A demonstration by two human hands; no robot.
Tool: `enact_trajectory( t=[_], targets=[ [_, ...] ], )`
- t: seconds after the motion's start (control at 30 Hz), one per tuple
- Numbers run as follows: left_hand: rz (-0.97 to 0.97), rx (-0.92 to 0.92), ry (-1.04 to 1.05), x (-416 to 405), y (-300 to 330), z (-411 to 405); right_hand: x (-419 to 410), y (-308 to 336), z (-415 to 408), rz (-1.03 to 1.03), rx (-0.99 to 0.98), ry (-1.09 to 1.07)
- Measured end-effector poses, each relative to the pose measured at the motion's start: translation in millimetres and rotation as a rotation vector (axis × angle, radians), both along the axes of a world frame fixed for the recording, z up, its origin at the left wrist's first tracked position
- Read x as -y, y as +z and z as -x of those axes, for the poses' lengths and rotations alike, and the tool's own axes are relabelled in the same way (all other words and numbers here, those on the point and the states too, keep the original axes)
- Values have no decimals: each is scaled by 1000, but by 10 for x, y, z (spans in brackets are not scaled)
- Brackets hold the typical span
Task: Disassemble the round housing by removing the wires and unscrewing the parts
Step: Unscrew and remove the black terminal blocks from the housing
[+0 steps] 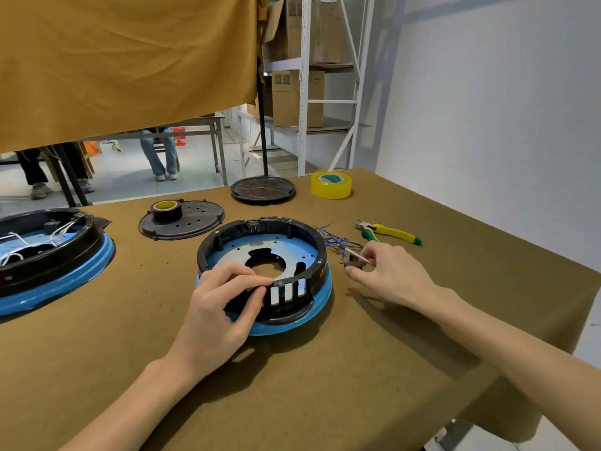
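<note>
the left hand (224, 307) curls over the housing (263, 275) at mid-table, fingers pinching its near black rim. orange lettering on the rim is unreadable. the right hand (390, 275) pinches a small part (353, 263) beside the blue wires (335, 239).

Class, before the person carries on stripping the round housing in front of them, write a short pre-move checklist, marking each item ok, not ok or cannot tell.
1. Housing steadied: left hand grips the near rim of the round housing: ok.
2. Wires out of the housing: blue wires lie on the table beside it, none seen inside: ok.
3. Right hand free: it pinches a small part with a thin metal pin: not ok.
4. Tools within reach: pliers lie just beyond the right hand: ok.
5. Remaining screws located: cannot tell.
</note>
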State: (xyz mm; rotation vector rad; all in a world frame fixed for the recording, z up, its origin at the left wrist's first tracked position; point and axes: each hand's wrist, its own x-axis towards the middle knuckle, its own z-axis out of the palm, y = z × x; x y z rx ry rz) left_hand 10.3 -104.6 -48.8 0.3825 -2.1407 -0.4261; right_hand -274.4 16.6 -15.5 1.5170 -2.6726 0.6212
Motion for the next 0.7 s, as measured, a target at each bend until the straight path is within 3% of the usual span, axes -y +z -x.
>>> enact_trajectory(
  t=[0.2, 0.4, 0.7],
  targets=[
    [-19, 34, 47, 6, -21, -38, -223, 214, -481, 221, -89, 273],
    [-66, 85, -16, 56, -17, -147, -191, 277, -841, 90, -252, 607],
    [-42, 150, -15, 75, 26, -171, -81, 367, -1075, 96, -518, 568]
  ],
)
